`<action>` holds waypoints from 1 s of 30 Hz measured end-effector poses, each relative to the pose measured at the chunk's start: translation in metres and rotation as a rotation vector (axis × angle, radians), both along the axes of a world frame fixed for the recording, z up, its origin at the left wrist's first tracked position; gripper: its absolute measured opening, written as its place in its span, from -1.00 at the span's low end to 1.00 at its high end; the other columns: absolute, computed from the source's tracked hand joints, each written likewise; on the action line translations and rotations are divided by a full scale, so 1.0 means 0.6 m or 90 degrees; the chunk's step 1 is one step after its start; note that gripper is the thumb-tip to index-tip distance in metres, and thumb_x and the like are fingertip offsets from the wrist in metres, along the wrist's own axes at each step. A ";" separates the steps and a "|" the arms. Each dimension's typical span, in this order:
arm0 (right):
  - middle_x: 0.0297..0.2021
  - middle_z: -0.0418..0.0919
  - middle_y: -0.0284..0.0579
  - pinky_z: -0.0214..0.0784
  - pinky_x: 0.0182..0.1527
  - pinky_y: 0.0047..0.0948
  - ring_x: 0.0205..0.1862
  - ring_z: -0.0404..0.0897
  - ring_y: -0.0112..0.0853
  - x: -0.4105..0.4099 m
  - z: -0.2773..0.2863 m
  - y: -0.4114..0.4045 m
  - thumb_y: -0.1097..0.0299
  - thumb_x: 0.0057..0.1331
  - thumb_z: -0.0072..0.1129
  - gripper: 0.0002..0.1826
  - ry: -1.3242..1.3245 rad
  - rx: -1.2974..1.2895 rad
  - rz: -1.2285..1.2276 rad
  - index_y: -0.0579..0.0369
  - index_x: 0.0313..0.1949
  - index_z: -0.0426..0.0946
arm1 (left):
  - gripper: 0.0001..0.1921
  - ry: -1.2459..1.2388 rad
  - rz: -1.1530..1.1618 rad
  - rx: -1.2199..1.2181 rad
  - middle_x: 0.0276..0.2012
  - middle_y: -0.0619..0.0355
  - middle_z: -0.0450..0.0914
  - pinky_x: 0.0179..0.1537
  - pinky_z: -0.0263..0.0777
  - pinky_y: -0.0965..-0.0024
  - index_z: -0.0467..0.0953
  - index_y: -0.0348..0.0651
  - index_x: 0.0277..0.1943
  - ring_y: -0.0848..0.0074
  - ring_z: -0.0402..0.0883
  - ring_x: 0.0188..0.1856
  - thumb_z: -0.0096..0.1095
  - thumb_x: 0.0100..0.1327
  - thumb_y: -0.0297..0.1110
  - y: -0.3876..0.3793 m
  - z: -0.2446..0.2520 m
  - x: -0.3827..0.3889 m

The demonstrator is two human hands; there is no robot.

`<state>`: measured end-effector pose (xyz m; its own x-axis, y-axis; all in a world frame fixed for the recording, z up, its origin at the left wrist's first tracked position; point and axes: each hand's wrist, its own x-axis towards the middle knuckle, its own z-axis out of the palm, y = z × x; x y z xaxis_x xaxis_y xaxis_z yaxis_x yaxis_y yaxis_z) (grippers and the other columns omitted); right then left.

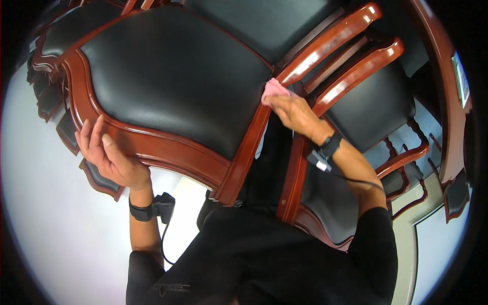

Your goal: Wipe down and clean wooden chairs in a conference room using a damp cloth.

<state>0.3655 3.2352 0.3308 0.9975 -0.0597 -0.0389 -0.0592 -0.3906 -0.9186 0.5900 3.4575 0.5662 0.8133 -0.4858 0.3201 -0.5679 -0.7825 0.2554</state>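
Note:
A wooden armchair's backrest, with a black leather or leather-like pad (179, 84) in a glossy red-brown frame (171, 148), stands before me. My left hand (110, 156) lies against the curved top rail at the left, fingers apart, holding nothing. In my right hand (295, 112) is a pink cloth (275, 90), pressed to the side post of the frame (248, 148). This spot lies close to where the polished armrest (320, 49) meets the post. My fingers cover part of the cloth. Black straps with small devices sit on both wrists.
A second chair's armrest (354, 80) runs close beside the first, with its backrest post (293, 183) near my right forearm. More black-padded chairs (72, 26) line the upper left. A wooden table edge (438, 34) curves along the right. Cables (166, 240) hang from the wrist devices.

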 end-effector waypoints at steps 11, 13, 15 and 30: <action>-0.11 0.65 0.09 0.42 0.07 -0.34 -0.04 0.64 -0.13 -0.024 -0.045 0.010 0.54 0.32 0.06 -0.75 0.138 -0.012 -0.137 0.27 -0.03 0.56 | -0.53 -0.024 0.002 0.098 0.25 -0.04 0.37 0.39 0.05 0.17 0.55 -0.28 0.11 0.25 0.19 0.39 -0.35 0.52 -0.21 0.014 0.002 0.003; -0.10 0.64 0.10 0.44 0.05 -0.34 -0.04 0.64 -0.13 -0.023 -0.049 0.023 0.51 0.35 0.05 -0.74 0.124 0.071 -0.122 0.26 0.00 0.56 | -0.56 -0.013 -0.011 0.048 0.22 -0.01 0.41 0.42 -0.01 0.11 0.57 -0.24 0.08 0.22 0.15 0.42 -0.31 0.50 -0.25 0.009 -0.002 0.004; -0.10 0.65 0.08 0.45 0.04 -0.34 -0.05 0.65 -0.13 -0.026 -0.061 0.029 0.47 0.37 0.04 -0.75 0.117 0.106 -0.156 0.24 0.00 0.57 | -0.58 -0.007 -0.017 0.023 0.20 0.01 0.43 0.43 -0.04 0.08 0.58 -0.22 0.07 0.21 0.13 0.43 -0.29 0.49 -0.27 0.007 -0.004 0.004; -0.18 0.65 0.06 0.40 0.05 -0.37 -0.07 0.64 -0.21 -0.032 -0.005 0.019 0.47 0.39 -0.07 -0.72 0.216 0.233 -0.069 0.30 0.00 0.53 | -0.59 -0.046 -0.030 0.041 0.19 0.02 0.47 0.41 -0.01 0.10 0.60 -0.21 0.06 0.21 0.20 0.40 -0.26 0.48 -0.28 0.007 -0.004 0.005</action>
